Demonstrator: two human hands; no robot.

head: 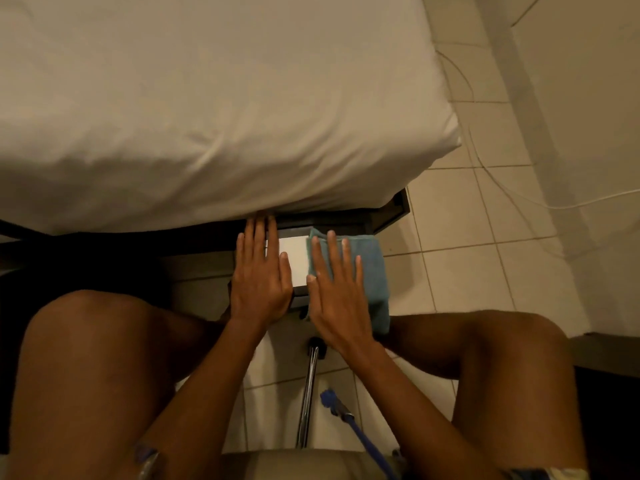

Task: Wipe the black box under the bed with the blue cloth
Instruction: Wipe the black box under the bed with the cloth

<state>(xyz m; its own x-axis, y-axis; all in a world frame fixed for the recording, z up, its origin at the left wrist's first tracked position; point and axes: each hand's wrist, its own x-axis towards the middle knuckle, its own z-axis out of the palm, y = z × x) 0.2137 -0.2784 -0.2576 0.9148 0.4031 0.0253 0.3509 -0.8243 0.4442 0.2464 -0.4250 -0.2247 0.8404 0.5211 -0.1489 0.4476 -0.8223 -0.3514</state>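
Note:
The black box (pixel 298 296) sits on the floor at the bed's edge, partly under the mattress, with a white patch (pixel 292 263) on its top. A folded blue cloth (pixel 372 271) lies over the box's right part and hangs down its near side. My right hand (pixel 337 289) rests flat on the cloth with fingers spread. My left hand (pixel 259 271) lies flat on the box's left part, fingertips reaching under the mattress edge. Most of the box is hidden by hands and cloth.
The bed (pixel 207 109) with a white sheet fills the upper view over a dark frame (pixel 391 209). My knees flank the box. A chrome tube (pixel 310 386) and a blue strap (pixel 360 431) lie on the tiled floor (pixel 460 271). A thin cable (pixel 502 188) runs at right.

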